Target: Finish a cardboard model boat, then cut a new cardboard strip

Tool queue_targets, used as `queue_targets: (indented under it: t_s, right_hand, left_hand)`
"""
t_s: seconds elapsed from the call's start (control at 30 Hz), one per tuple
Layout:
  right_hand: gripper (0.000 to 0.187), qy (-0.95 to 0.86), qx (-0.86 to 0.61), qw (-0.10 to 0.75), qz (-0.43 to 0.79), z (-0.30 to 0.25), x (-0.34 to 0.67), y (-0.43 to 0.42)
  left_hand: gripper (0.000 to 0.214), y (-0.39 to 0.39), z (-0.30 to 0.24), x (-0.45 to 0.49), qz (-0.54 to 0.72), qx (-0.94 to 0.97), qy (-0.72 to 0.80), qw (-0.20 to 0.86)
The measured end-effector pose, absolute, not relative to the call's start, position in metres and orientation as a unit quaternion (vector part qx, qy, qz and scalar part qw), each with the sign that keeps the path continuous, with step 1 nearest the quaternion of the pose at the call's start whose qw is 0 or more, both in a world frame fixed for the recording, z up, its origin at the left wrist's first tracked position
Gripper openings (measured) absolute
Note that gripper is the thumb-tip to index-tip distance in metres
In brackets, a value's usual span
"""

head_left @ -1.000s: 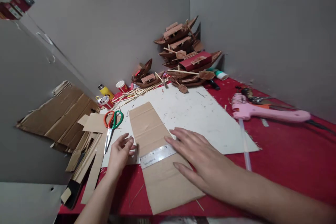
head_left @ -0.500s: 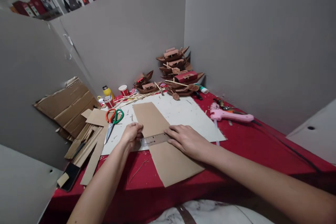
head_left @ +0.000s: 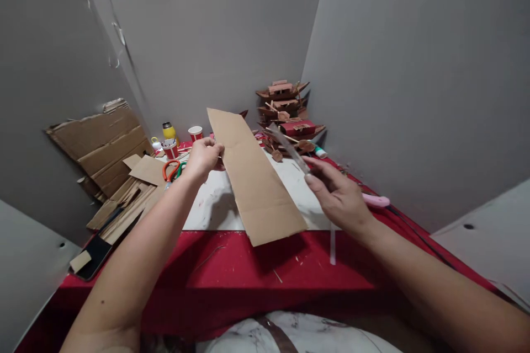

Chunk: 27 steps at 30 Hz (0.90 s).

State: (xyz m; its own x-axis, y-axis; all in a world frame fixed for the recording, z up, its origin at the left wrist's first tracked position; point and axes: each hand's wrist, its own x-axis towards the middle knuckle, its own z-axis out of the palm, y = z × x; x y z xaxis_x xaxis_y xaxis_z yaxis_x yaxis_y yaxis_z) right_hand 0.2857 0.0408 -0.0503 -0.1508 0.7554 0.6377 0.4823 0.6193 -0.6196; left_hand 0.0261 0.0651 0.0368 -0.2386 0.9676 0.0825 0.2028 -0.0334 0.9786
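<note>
A long strip of brown cardboard [head_left: 256, 179] is held up above the table, tilted, its shadow falling below it. My left hand [head_left: 203, 159] pinches the strip's left edge, with the fingertips partly hidden. To the right of the strip, my right hand [head_left: 337, 190] grips a clear ruler [head_left: 289, 146] by its near end. The ruler points up and away to the left, apart from the cardboard. Beneath both lies a white board [head_left: 211, 209] strewn with small scraps.
Scissors [head_left: 170, 170], red paper cups [head_left: 169, 149] and cardboard scraps [head_left: 147, 170] lie at the left. Small wooden boat models [head_left: 296, 128] are stacked at the back corner. A pink glue gun [head_left: 376, 201] is partly hidden behind my right hand. Red cloth [head_left: 232, 265] covers the table.
The cardboard strip has come up off the table in my left hand. My right hand has lifted the ruler off the cardboard and moved right. The view has shifted slightly.
</note>
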Motion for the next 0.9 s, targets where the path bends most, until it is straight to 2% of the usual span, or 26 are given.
queue_targets:
  t_s: [0.13,0.23,0.37,0.53,0.6,0.73,0.9]
  right_hand:
    - [0.049,-0.713,-0.420,0.521,0.211,-0.049,0.278,0.035]
    - [0.047,-0.724,-0.432,0.494,0.214,-0.053,0.268,0.030]
    - [0.047,-0.748,-0.439,0.451,0.211,-0.061,0.261,0.027]
    - [0.042,-0.797,-0.397,0.412,0.191,-0.071,0.256,0.027]
    - [0.039,-0.817,-0.376,0.397,0.186,-0.076,0.253,0.027]
    - [0.035,-0.845,-0.337,0.376,0.177,-0.085,0.252,0.026]
    - [0.036,-0.851,-0.341,0.361,0.172,-0.090,0.258,0.029]
  left_hand:
    - [0.014,0.072,-0.006,0.035,0.466,0.509,0.629,0.359]
    - [0.003,0.064,-0.037,0.039,0.426,0.536,0.663,0.304]
    - [0.039,0.034,-0.046,0.011,0.407,0.574,0.695,0.144]
    - [0.056,-0.014,-0.033,-0.078,0.320,0.548,0.773,-0.023]
    - [0.064,-0.028,-0.030,-0.114,0.231,0.522,0.817,-0.076]
    - [0.072,-0.042,-0.035,-0.153,0.129,0.495,0.856,-0.072]
    - [0.055,-0.040,-0.047,-0.147,0.084,0.511,0.851,-0.081]
